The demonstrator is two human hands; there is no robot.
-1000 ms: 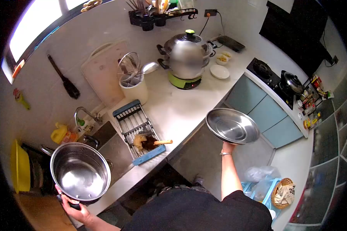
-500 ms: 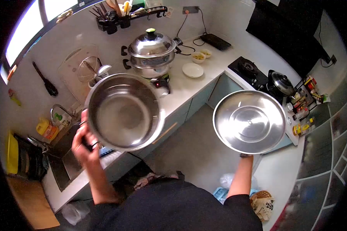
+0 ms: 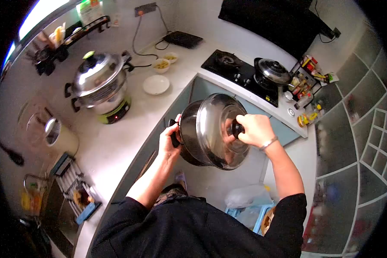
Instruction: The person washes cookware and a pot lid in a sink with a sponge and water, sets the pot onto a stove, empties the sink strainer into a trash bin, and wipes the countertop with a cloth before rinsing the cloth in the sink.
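Observation:
In front of my body I hold a steel pot (image 3: 188, 144) in the air, tipped on its side. My left hand (image 3: 169, 142) is wrapped round its black side handle (image 3: 173, 133). The domed steel lid (image 3: 215, 129) stands nearly upright at the pot's mouth, its outer face turned to the right. The fingers of my right hand (image 3: 254, 131) are closed round the lid's black knob (image 3: 237, 128). The lid covers most of the opening; whether it sits fully on the rim I cannot tell.
A lidded steamer pot (image 3: 99, 81) stands on a lit cooker on the left counter, near a white plate (image 3: 156, 85) and small bowls. Across from me, a dark lidded pan (image 3: 272, 72) sits on the black stove (image 3: 245, 79). A dish rack (image 3: 75, 189) lies by the sink.
The pot and lid, held wide apart before, have come together in front of me. The lid has been turned so its outside shows. My view has swung to the right.

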